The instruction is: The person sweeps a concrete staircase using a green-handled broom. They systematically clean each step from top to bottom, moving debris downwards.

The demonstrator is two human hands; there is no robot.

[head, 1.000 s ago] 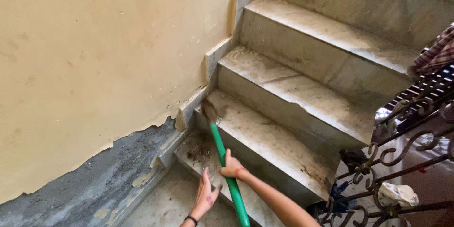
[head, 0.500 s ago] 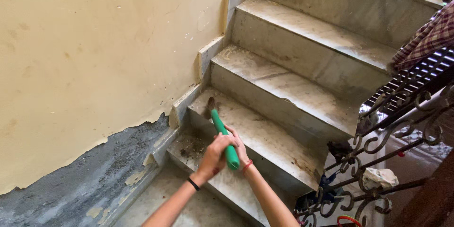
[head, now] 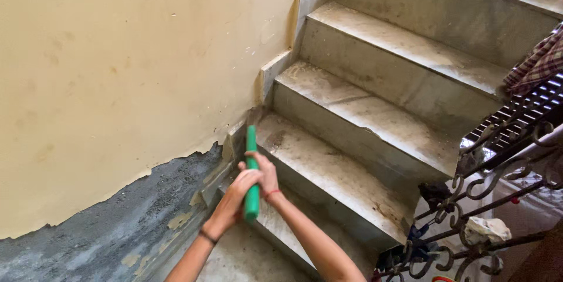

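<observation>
Both my hands grip a green broom handle (head: 251,159) that points up toward the corner where a grey stone step (head: 328,170) meets the wall. My left hand (head: 237,195) holds the lower part of the handle, with a dark band on its wrist. Higher up, my right hand (head: 265,173) wraps the handle just above the left, a thin red thread on its wrist. The broom's head is hidden behind the handle and hands.
A dusty stone staircase (head: 404,53) climbs to the upper right. On the left stands a yellow wall (head: 117,71) with paint peeled to bare grey plaster (head: 105,223) near the floor. A black iron railing (head: 492,200) with rags and a checked cloth (head: 539,65) lines the right side.
My hands have come together on the handle and moved up it. The broom has swung from slanting across the lower step to nearly straight toward the wall corner. The view has shifted left.
</observation>
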